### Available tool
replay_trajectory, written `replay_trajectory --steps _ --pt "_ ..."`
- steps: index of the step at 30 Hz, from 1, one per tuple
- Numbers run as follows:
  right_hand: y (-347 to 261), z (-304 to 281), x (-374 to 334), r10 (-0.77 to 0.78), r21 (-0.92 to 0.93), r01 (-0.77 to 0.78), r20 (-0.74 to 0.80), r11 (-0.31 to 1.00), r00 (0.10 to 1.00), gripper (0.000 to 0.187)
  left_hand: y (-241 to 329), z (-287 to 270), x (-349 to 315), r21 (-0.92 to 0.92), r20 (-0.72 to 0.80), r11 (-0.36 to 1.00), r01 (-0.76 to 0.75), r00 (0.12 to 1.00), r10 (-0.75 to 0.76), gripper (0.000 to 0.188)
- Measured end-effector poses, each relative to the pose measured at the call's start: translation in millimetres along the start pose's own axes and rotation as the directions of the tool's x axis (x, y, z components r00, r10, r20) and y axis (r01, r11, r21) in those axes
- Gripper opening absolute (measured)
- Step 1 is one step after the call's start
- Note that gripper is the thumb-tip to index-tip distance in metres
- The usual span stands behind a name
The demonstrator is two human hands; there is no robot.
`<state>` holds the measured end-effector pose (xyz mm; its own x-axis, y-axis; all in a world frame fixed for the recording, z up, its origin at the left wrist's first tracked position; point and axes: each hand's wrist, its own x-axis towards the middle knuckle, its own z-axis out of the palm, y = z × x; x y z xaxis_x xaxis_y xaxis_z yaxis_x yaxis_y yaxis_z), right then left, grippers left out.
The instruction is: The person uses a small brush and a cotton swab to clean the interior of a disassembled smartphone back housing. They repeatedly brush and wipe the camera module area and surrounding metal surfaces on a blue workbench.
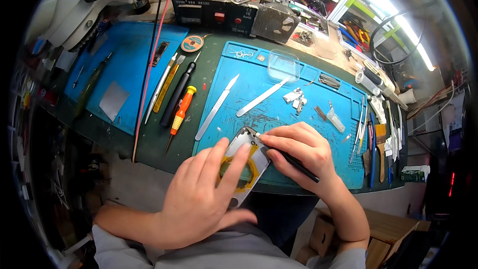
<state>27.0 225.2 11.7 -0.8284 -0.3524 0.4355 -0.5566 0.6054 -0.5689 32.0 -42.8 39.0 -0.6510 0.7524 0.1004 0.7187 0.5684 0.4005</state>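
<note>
A phone's back housing [245, 142], pale inside with a yellow ring [255, 169] and a dark rim, lies tilted at the front edge of the blue work mat [308, 139]. My left hand [199, 197] is spread over its left side, fingers stretched out and thumb apart, and covers part of the ring. My right hand [303, 152] grips a slim black pen-shaped tool [298, 165] at the housing's upper right edge. The fingers hide much of its front end, so its exact kind is unclear. A silver scalpel [217, 105] and a white flat blade-like tool [263, 96] lie beyond the housing.
On the left are an orange screwdriver [182, 112], a black screwdriver [178, 94] and a second blue mat [134, 55]. A clear plastic box [284, 66] and small metal parts [297, 100] sit on the main mat. A brush [381, 144] and tweezers line its right side.
</note>
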Motion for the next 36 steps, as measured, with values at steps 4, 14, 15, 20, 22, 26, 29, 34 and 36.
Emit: replay_trajectory --steps 4,14,15,20,22,26,29,34,36 --pt "-5.1 -12.4 -10.9 0.071 0.212 -0.057 -0.056 0.976 0.996 0.027 3.0 8.4 7.3 -0.034 -0.031 0.999 0.002 1.0 -0.003 0.1" --pt "-14.9 -45.5 -84.0 0.202 0.076 -0.19 -0.2 0.979 0.959 0.029 -28.0 0.9 66.0 -0.2 0.2 0.873 -0.444 0.854 0.48 0.081" --pt "-14.2 -44.1 -85.9 0.196 0.079 -0.183 -0.203 0.98 0.96 0.029 -26.0 -2.2 66.8 -0.206 0.225 0.876 -0.435 0.851 0.475 0.08" --pt "-7.9 -43.5 -96.5 0.167 0.096 -0.153 -0.164 0.984 0.972 0.032 -31.4 -1.6 59.6 -0.17 0.14 0.887 -0.429 0.88 0.453 0.079" --pt "-7.4 -47.3 -95.6 0.154 0.116 -0.139 -0.128 0.983 0.98 0.032 -39.9 1.8 50.5 -0.103 0.066 0.899 -0.426 0.899 0.433 0.081" --pt "-6.1 -44.6 -92.6 0.131 0.085 -0.122 -0.118 0.989 0.984 0.034 -51.2 6.4 35.0 0.016 0.008 0.944 -0.329 0.944 0.329 0.082" --pt "-4.8 -43.2 -94.1 0.153 0.091 -0.143 -0.116 0.986 0.981 0.033 -57.2 9.1 28.0 0.037 -0.09 0.959 -0.282 0.954 0.285 0.088" --pt "-5.5 -45.3 -88.7 0.157 0.08 -0.15 -0.095 0.986 0.983 0.039 -65.6 13.2 27.3 -0.034 -0.131 0.972 -0.234 0.965 0.228 0.092" --pt "-4.7 -44.6 -88.1 0.153 0.081 -0.147 -0.086 0.986 0.984 0.039 -67.4 14.0 28.5 -0.083 -0.137 0.966 -0.245 0.963 0.232 0.093"
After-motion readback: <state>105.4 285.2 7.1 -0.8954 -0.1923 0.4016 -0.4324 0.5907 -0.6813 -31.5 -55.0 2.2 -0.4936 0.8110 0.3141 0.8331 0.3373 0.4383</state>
